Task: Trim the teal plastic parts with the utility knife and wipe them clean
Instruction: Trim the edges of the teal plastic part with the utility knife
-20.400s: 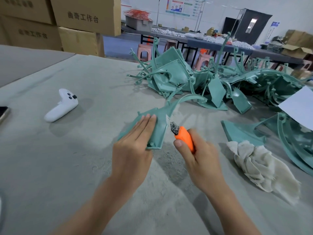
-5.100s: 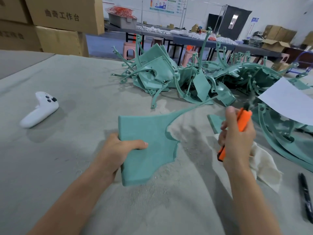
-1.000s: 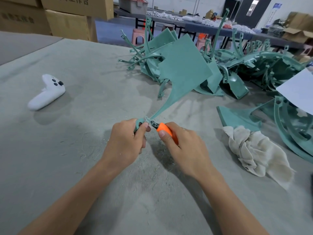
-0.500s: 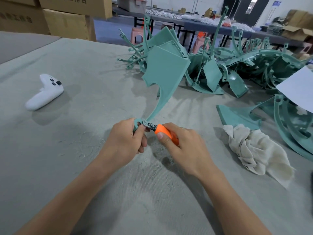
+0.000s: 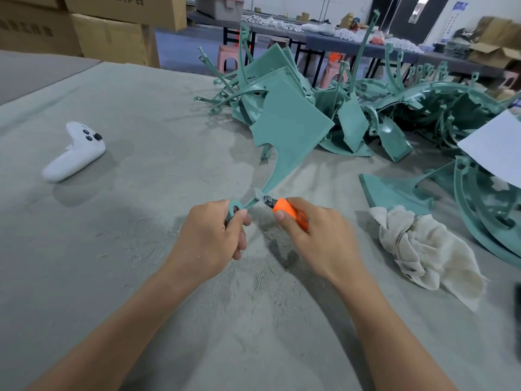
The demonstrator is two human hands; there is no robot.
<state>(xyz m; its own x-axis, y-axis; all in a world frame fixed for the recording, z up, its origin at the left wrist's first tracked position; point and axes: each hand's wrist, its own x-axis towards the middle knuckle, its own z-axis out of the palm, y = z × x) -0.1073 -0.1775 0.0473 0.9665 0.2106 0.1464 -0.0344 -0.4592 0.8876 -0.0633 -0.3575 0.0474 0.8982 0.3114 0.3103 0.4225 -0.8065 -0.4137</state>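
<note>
Your left side lies open across the surface [image 5: 141, 277] up to the white controller [image 5: 74, 153]; the rag [image 5: 423, 249] and teal parts pile [image 5: 352, 114] block right and ahead.

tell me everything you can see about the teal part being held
The held teal part looks like matte moulded plastic: a broad flat panel with a notched lower edge, narrowing into a thin curved stem that ends in a small ring. It stands raised off the table, panel up and away. The left hand grips the ring end; the utility knife in the right hand meets the stem.
</note>
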